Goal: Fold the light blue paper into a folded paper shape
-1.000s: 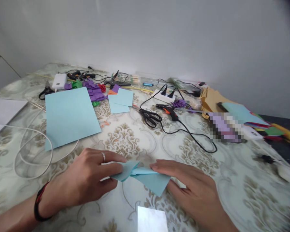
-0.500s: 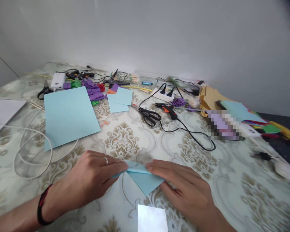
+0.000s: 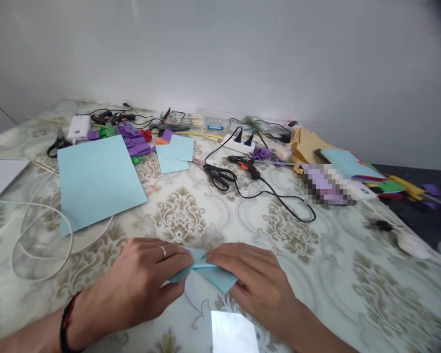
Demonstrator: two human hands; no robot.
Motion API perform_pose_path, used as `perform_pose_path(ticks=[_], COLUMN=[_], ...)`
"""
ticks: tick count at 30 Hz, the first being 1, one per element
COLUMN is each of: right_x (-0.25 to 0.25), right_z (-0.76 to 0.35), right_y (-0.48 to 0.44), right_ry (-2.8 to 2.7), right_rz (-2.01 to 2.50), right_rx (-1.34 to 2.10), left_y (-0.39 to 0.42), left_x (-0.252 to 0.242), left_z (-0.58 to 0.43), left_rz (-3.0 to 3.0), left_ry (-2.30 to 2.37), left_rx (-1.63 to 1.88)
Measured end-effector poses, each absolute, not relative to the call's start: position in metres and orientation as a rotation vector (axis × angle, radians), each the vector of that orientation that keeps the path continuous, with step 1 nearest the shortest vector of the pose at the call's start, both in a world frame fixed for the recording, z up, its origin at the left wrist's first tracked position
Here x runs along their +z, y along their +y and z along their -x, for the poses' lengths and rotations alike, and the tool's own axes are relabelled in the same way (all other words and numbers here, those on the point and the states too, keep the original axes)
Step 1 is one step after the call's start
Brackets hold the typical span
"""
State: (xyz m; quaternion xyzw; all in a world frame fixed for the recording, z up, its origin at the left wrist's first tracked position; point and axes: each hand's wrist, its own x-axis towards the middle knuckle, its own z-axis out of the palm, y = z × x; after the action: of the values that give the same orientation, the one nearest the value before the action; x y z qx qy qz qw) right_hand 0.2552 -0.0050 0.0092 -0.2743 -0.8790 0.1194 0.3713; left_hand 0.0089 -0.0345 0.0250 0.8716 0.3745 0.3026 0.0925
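- The fingers of the left hand (image 3: 147,279), which wears a silver-coloured ring (image 3: 162,251), are closed on the left end of a folded light-blue paper (image 3: 216,278).
- The fingers of the right hand (image 3: 253,284) are bent over the paper's right part, gripping it with the thumb below.
- The folded paper lies between the two hands, a pointed flap facing the person; whether it touches the cream tablecloth with brown floral patterns (image 3: 180,220) cannot be told.
- Nearer the person is a bright white four-sided piece (image 3: 233,333).
- A black-and-red cord bracelet (image 3: 64,321) circles the left wrist.
- Beyond the left hand lies a large rectangular light-blue sheet (image 3: 99,186), beside a looped white cable (image 3: 71,235).
- Beyond the right hand are black-handled scissors (image 3: 220,177) and a black glue gun with an orange trigger (image 3: 244,165).
- Farther back, two small light-blue paper pieces (image 3: 172,159) overlap near folded purple paper pieces (image 3: 132,139).
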Motion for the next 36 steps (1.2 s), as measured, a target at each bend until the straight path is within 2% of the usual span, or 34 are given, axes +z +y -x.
perform_pose_path(ticks=[10,20,26,36], right_x=[0.012,0.027,0.025,0.025], right_z=[-0.254,-0.262,-0.260,-0.261], right_y=[-0.006,0.000,-0.001,-0.003], right_ry=[-2.198,-1.918,-1.956,-1.985], right_rz=[0.703,0.771,0.611,0.641], right_rx=[0.311,0.631,0.552,0.413], left_y=[-0.032,-0.024,-0.023,-0.028], left_x=[0.024,0.031,0.026,0.026], left_z=[-0.008,-0.001,-0.002,0.001], left_rz=[-2.575,-2.615,-2.668,-2.759], left_ry=[1.049,1.042,1.053,1.037], left_rx=[0.985,1.123,1.117,1.133])
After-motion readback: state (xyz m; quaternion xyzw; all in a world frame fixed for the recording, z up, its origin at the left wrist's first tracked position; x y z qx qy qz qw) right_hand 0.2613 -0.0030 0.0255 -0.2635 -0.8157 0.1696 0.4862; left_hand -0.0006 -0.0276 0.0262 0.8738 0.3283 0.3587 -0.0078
